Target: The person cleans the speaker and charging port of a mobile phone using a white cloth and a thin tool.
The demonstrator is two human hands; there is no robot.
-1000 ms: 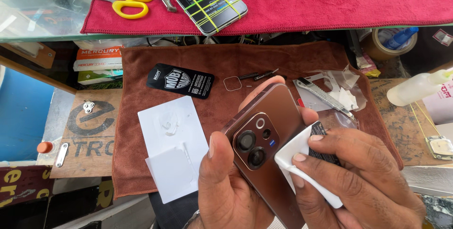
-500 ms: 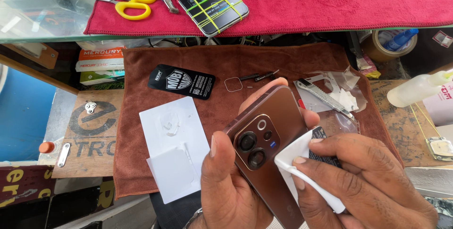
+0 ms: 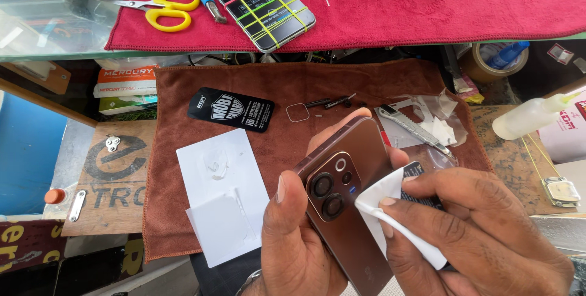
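The bronze smartphone is gripped back-up in the left hand; a white wipe is pinched by the right hand beside the camera lenses, apparently mid-cleaning, unfinished.

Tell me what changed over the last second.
Almost nothing. The left hand still holds the brown phone back-up; the right hand still presses the white wipe beside the camera module, perhaps shifted slightly. The brown cloth and white cards are unmoved.

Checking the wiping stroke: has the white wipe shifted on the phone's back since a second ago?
No. The white wipe stays beside the camera bump, held by the right hand.
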